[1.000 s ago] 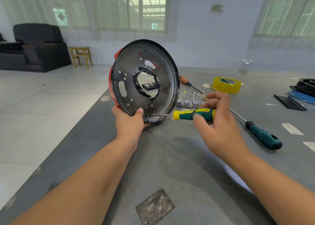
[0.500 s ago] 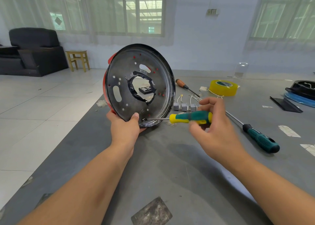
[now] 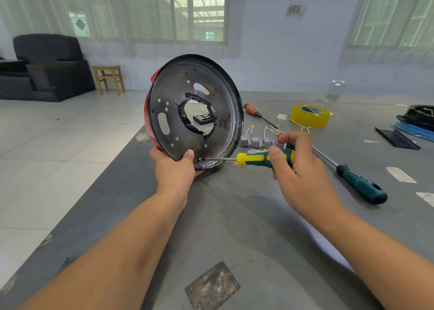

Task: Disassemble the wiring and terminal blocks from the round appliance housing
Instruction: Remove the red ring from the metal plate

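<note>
Gripping the housing (image 3: 195, 112), left hand (image 3: 175, 168) steadies it; right hand (image 3: 303, 175) pinches the screwdriver (image 3: 260, 158), whose tip may slip off the screw (image 3: 200, 159).

Makeshift workshop in a bare tiled room: grey worktable (image 3: 234, 227) with screwdrivers (image 3: 359, 185), tape roll (image 3: 308, 117), black armchair (image 3: 47, 65).

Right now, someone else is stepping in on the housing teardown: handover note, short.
Left hand grips the lower rim of the round housing, held on edge over the table.
Right hand pinches the yellow-green screwdriver, tip at a screw near the housing's bottom edge.
Done: grey terminal blocks with their wires lie on the table beside the housing.
Left: that screw is not yet out; whether anything is fixed behind the plate cannot be seen.
Spare: long teal screwdriver, orange-handled screwdriver, yellow tape.
</note>
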Available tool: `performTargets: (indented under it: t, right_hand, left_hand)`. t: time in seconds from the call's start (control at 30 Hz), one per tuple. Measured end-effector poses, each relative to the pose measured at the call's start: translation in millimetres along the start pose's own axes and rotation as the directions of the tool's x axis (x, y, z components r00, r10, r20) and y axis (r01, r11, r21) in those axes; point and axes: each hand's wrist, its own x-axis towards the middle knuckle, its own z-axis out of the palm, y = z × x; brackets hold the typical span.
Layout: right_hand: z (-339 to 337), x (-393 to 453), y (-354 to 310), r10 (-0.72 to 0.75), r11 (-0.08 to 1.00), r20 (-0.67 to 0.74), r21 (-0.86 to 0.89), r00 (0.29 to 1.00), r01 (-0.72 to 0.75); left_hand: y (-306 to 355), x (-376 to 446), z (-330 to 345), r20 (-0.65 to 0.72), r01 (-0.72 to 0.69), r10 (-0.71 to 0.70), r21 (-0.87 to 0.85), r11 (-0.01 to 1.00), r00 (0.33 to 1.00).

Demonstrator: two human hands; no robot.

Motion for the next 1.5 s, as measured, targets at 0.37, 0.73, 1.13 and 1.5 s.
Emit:
performTargets:
  t: [0.37, 0.73, 1.13, 1.5]
  right_hand:
    - [-1, 1, 1, 0.023, 0.999, 0.024, 0.038, 0.999, -0.023]
    - [-1, 1, -5, 0.101, 0.994, 0.001, 0.041, 0.995, -0.101]
    - [-2, 0, 4, 0.103, 0.993, 0.016, 0.049, 0.995, -0.103]
    - [-12, 6, 17, 0.241, 0.959, -0.108, 0.179, 0.965, -0.220]
  left_hand:
    - [0, 0, 0, -0.004, -0.006, 0.006, 0.017, 1.000, 1.000]
    - [0, 1, 0, -0.010, 0.005, -0.005, 0.003, 1.000, 1.000]
    - [5, -3, 1, -0.007, 0.036, -0.036, -0.037, 0.999, 0.999]
    - [10, -6, 0, -0.002, 0.054, -0.054, -0.055, 0.997, 0.999]
